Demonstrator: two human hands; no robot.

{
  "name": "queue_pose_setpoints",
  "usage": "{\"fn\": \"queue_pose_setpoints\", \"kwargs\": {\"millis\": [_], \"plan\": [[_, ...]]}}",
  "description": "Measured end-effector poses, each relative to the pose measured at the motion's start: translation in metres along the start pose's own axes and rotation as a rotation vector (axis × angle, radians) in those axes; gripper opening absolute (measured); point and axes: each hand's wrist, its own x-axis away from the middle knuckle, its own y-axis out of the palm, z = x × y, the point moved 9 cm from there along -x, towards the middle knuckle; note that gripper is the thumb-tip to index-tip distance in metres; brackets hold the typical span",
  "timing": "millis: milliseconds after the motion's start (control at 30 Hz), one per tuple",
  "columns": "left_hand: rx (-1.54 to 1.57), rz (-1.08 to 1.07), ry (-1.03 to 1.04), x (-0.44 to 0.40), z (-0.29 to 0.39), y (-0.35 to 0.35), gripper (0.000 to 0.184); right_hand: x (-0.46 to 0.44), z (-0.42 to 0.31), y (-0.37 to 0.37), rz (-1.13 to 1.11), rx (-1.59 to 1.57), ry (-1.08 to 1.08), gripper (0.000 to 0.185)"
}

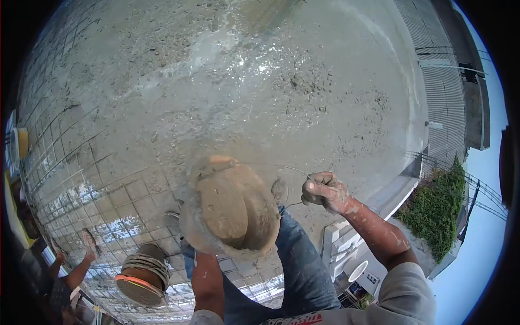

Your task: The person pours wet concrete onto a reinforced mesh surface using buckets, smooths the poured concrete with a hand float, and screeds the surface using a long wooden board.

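Observation:
A bucket [225, 206] coated in grey concrete is tilted in front of my legs, its mouth facing up toward me. Wet concrete lies inside it, and a bit of orange shows at its upper rim. My right hand [326, 190], smeared with concrete, is closed around the bucket's thin wire handle [279, 166], which is pulled out to the right. My left forearm [208, 284] reaches up to the bucket's lower left side. The left hand itself is hidden behind the bucket, so its fingers do not show. Blur softens the bucket's left edge.
Wet concrete [325, 114] spreads ahead. Steel mesh [119, 200] covers the left side. A second bucket [143, 276] with rope wound round it stands at lower left. Another person's bare foot [89, 244] is on the mesh. A low parapet [398, 195] borders the right.

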Motion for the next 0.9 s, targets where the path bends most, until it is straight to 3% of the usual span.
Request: {"fn": "queue_pose_setpoints", "kwargs": {"millis": [67, 200, 233, 333, 400, 433, 500, 567, 633, 700, 733, 767, 833, 900], "plan": [[-0.102, -0.053, -0.075, -0.042, -0.101, 0.062, 0.066, -0.01, 0.035, -0.132, 0.22, 0.052, -0.045, 0.04], [-0.321, -0.185, -0.259, -0.086, -0.356, 0.178, 0.068, -0.012, 0.065, -0.332, 0.545, 0.535, -0.012, 0.056], [-0.389, -0.208, -0.297, -0.083, -0.419, 0.202, 0.069, -0.001, 0.059, -0.403, 0.866, 0.57, -0.112, 0.057], [-0.663, -0.41, -0.37, -0.077, -0.581, 0.263, 0.076, 0.045, 0.012, -0.554, 1.107, 0.592, -0.051, 0.06], [-0.735, -0.529, -0.423, -0.039, -0.662, 0.31, 0.079, 0.097, -0.004, -0.655, 1.356, 0.47, -0.255, 0.057], [-0.852, -0.519, -0.366, -0.024, -0.676, 0.32, 0.079, 0.119, -0.003, -0.708, 1.474, 0.494, -0.351, 0.055], [-1.062, -0.524, -0.243, 0.006, -0.694, 0.355, 0.079, 0.163, -0.036, -0.723, 1.413, 0.404, -0.407, 0.051], [-1.134, -0.783, -0.066, 0.02, -0.681, 0.373, 0.077, 0.179, -0.049, -0.705, 1.27, 0.326, -0.421, 0.05], [-1.239, -0.786, 0.058, 0.032, -0.638, 0.371, 0.077, 0.182, -0.037, -0.674, 1.288, 0.148, -0.568, 0.047], [-1.281, -0.529, 0.029, 0.036, -0.581, 0.346, 0.076, 0.164, -0.021, -0.615, 1.13, -0.123, -0.511, 0.053], [-1.247, -0.391, -0.017, 0.039, -0.551, 0.327, 0.074, 0.146, -0.005, -0.593, 1.078, -0.07, -0.469, 0.061], [-1.118, -0.254, -0.114, 0.039, -0.524, 0.302, 0.07, 0.122, 0.027, -0.579, 0.937, 0.078, -0.207, 0.059], [-0.927, -0.127, -0.193, 0.05, -0.46, 0.268, 0.07, 0.083, 0.054, -0.502, 0.777, 0.109, -0.048, 0.047], [-0.845, -0.041, -0.099, 0.065, -0.382, 0.229, 0.07, 0.047, 0.075, -0.425, 0.638, 0.239, 0.035, 0.044]]}}
